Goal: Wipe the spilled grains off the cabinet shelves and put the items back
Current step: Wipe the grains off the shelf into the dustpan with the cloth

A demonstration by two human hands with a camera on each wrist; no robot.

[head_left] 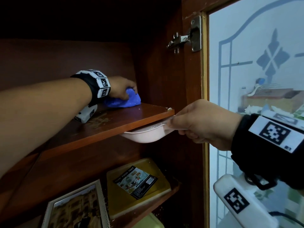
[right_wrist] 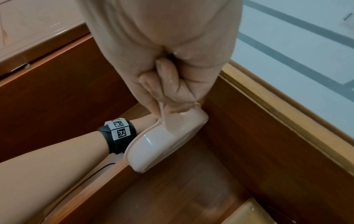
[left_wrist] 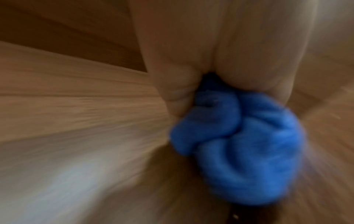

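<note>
Head view shows the job partway through. The left hand point(head_left: 120, 87) reaches deep over the upper shelf point(head_left: 125, 116), fingers curled down over a bunched blue cloth point(head_left: 125, 100) that lies pressed on the wood under them. The left wrist view confirms the cloth point(left_wrist: 239, 145) wadded in that grip, though it is blurred. Behind the fingers, nearer the wrist, a pale dusty patch of grains point(head_left: 98, 120) lies on the shelf, and a few more crumbs point(head_left: 169, 108) sit at the front right corner, just above the right thumb.

The right hand point(head_left: 202, 124) pinches the rim of a pink bowl point(head_left: 144, 134) and holds it tucked under the shelf's front edge, seemingly as a catcher; white specks show on its rim. In the right wrist view the fingers point(right_wrist: 168, 84) are folded tight round that rim, the bowl point(right_wrist: 162, 145) hanging below them.

On the lower shelf, well below both hands, a yellow tray point(head_left: 139, 183) and a framed picture point(head_left: 75, 209) lie with scattered specks around them.

My judgement: the upper shelf is not yet clean, the lower shelf looks untouched, and putting items back is all still to do.
</note>
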